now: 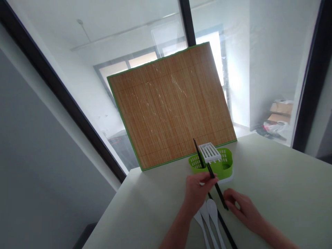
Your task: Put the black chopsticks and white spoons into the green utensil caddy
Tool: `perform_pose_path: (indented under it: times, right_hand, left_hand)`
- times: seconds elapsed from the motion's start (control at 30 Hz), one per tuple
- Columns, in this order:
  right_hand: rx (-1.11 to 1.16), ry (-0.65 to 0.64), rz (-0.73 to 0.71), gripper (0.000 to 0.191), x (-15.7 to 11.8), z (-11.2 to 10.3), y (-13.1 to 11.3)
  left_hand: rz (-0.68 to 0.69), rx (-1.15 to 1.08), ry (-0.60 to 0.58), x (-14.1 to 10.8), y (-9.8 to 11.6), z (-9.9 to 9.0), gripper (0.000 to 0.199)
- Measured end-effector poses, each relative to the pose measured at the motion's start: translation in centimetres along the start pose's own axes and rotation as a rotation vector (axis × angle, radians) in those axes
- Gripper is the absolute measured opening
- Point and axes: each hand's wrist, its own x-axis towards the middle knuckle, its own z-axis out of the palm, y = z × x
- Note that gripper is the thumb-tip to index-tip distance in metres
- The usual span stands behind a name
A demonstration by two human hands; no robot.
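My left hand is closed, pinching black chopsticks near their middle; they slant in front of the green utensil holder. My right hand has its fingers curled, thumb and index fingertips meeting at the chopsticks' lower end. The green holder has pierced walls and a white base. Another black chopstick leans in its left compartment. A white slatted rack sits over the holder's middle. Below my left hand, white spoons lie side by side, with a black chopstick beside them.
A bamboo mat with green edging stands upright at the back of the pale table, against a glass wall. Dark frame bars cross the glass. Boxes and bags lie beyond it at right.
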Motion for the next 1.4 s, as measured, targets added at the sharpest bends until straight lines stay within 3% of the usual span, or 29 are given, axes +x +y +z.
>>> perform_pose_path:
  times: [0.1,0.2,0.3,0.43,0.6,0.77,1.17,1.4]
  right_hand:
    - [-0.01,0.107,0.036,0.015,-0.8,0.6,1.8]
    - [-0.044,0.099,0.059,0.015,-0.9,1.0,2.8]
    - [-0.083,0.037,0.049,0.017,-0.7,1.4,2.7]
    - [-0.166,-0.056,0.058,0.021,-0.4,2.1,2.1]
    - [-0.207,-0.121,0.072,0.023,-0.2,2.6,1.8]
    - [-0.198,-0.149,0.074,0.024,-0.1,2.9,1.8]
    - [-0.21,-0.215,0.101,0.02,-0.1,3.1,1.9]
    - [-0.182,-0.262,0.189,0.018,-0.3,2.4,1.4]
  left_hand:
    - [0.112,-0.021,0.2,3.3,2.2,-3.4,0.019]
    - [0.229,-0.01,0.333,7.5,3.0,-6.2,0.021]
    - [0.198,0.055,0.314,11.3,0.9,-6.9,0.024]
    - [-0.09,0.344,0.222,13.9,-4.6,-5.6,0.027]
    - [-0.267,0.452,0.208,14.0,-9.7,-3.7,0.03]
    - [-0.306,0.46,0.188,14.1,-11.8,-2.3,0.027]
    - [-0.261,0.435,0.181,14.5,-12.0,-1.5,0.041]
    - [-0.222,0.414,0.333,11.2,-11.8,-2.6,0.036]
